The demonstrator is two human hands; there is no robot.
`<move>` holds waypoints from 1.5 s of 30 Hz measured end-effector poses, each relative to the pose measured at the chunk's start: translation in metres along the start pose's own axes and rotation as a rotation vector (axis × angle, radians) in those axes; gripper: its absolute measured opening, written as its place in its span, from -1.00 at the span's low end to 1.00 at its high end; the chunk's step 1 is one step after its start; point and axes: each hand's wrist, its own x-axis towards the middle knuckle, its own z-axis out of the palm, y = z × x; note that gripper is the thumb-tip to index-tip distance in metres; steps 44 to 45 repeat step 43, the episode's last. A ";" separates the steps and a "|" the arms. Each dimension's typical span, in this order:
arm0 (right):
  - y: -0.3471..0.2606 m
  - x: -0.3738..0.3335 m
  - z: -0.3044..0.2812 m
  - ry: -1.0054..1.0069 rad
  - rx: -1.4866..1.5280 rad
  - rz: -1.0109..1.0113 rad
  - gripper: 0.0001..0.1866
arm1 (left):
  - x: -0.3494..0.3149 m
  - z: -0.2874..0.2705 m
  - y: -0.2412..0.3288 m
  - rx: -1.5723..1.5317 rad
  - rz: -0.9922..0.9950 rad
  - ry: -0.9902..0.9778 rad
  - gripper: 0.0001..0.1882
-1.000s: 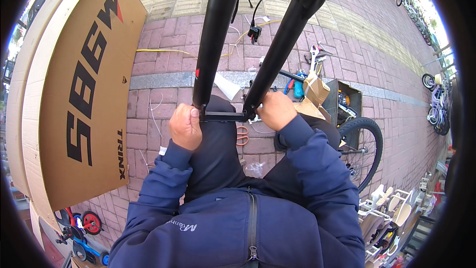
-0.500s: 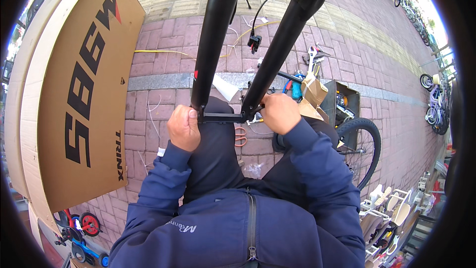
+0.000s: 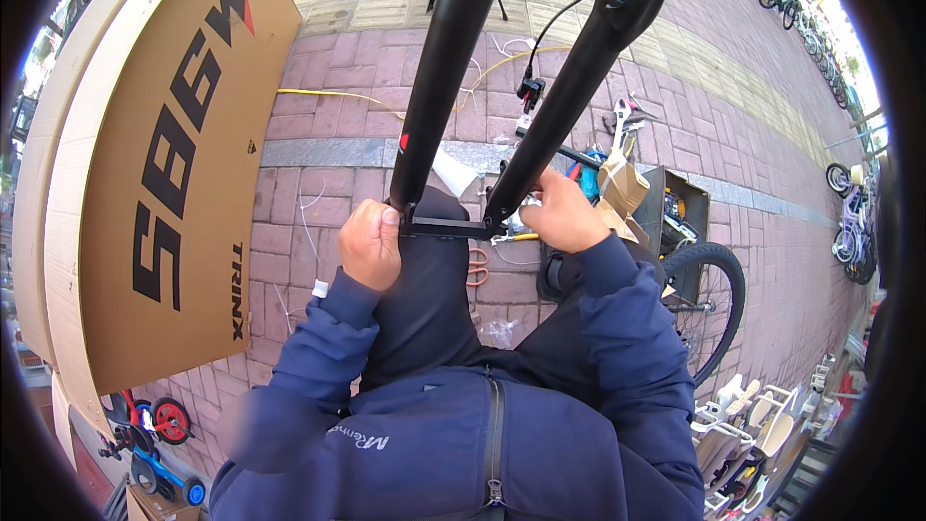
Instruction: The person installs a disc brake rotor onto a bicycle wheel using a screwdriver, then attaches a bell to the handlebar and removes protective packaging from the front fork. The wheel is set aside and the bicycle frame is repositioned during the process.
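Note:
A black bicycle fork [image 3: 453, 68] stands in front of me with its two legs pointing down towards my lap. A dark flat bar [image 3: 449, 229] spans the gap between the leg ends, above my thigh. My left hand [image 3: 370, 246] is closed in a fist around the lower end of the left leg, thumb on top. My right hand [image 3: 567, 216] is closed beside the lower right leg, its fingertips partly behind the leg; what they pinch, if anything, is hidden. A cable with a small black fitting [image 3: 531, 92] hangs between the legs.
A tall cardboard box [image 3: 193, 164] stands at my left. On the right are an open toolbox [image 3: 687, 188], a bicycle wheel [image 3: 735, 309] and scattered tools. Orange-handled scissors [image 3: 477, 267] lie on the brick paving between my legs. Small children's bikes [image 3: 159, 444] are at lower left.
The whole scene sits slightly further right in view. My right hand's fingers have moved a little up and away from the right leg's end. My left hand keeps its grip.

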 end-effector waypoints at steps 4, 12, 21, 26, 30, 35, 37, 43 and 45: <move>-0.015 0.005 0.001 -0.094 0.691 0.013 -0.40 | 0.020 -0.009 0.005 -0.351 -0.180 0.068 -0.75; -0.068 -0.041 0.026 0.307 -0.644 -0.103 -0.73 | 0.108 -0.005 0.051 -0.659 -0.387 -0.477 -0.63; -0.035 -0.041 0.098 -0.018 -0.605 -0.570 -0.93 | 0.123 0.001 0.080 -0.717 -0.435 -0.496 -0.76; 0.005 -0.043 0.094 -0.388 -0.646 -0.082 -0.78 | 0.125 -0.003 0.073 -0.726 -0.445 -0.481 -0.78; 0.023 -0.026 0.053 -0.655 -0.757 0.219 -0.60 | 0.112 -0.006 0.053 -0.711 -0.424 -0.518 -0.79; -0.001 -0.002 -0.030 0.233 0.446 -0.027 -0.25 | 0.083 -0.005 0.022 -0.742 -0.445 -0.552 -0.79; -0.016 0.020 -0.038 0.168 0.782 -0.287 -0.14 | 0.077 -0.005 0.013 -0.721 -0.436 -0.621 -0.79; -0.027 0.051 0.000 0.081 0.993 -0.166 -0.65 | 0.073 -0.005 0.024 -0.734 -0.284 -0.445 -0.72; -0.027 0.051 0.000 0.081 0.993 -0.166 -0.65 | 0.073 -0.005 0.024 -0.734 -0.284 -0.445 -0.72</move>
